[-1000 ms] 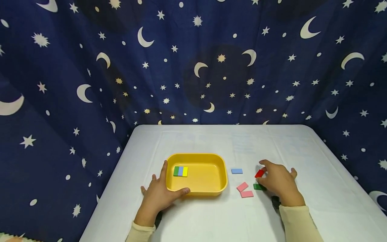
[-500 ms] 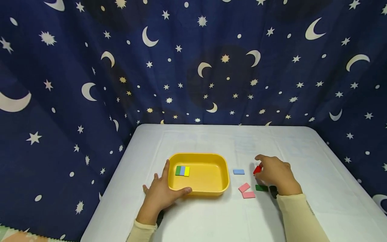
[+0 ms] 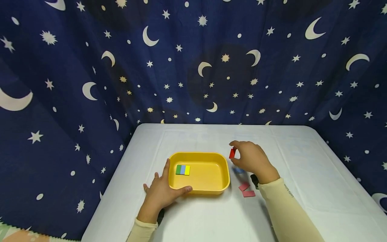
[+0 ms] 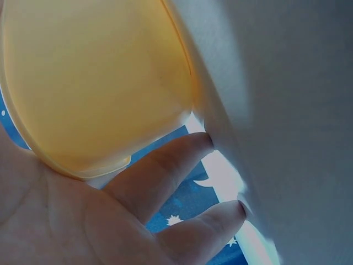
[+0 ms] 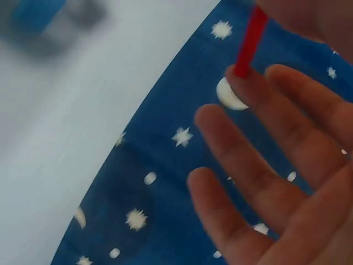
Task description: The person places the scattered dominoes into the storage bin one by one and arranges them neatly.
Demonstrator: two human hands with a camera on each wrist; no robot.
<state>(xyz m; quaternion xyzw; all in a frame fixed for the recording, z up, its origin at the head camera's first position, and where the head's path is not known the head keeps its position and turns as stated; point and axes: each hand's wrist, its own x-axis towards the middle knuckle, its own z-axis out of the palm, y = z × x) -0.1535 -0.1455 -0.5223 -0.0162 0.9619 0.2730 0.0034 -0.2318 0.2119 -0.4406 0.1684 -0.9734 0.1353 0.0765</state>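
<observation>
A big dark blue curtain [image 3: 181, 77] hangs behind the white table [image 3: 211, 216] and down both sides. It has pale moons [image 3: 13, 104], stars [image 3: 202, 21] and dots [image 3: 239, 35] all over. The table's far corners are round. At the bottom left, some peach and green cloth [image 3: 21, 236] peeks in, with a zigzag edge.

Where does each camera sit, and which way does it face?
Head: worn on the head, facing forward and down over the yellow tray; sleeves, left hand and right hand show.
Left wrist: on that wrist, facing the yellow tray; left hand shows.
Right wrist: on that wrist, facing the red tile and starry curtain; right hand shows.
Head and right wrist share the red tile.
</observation>
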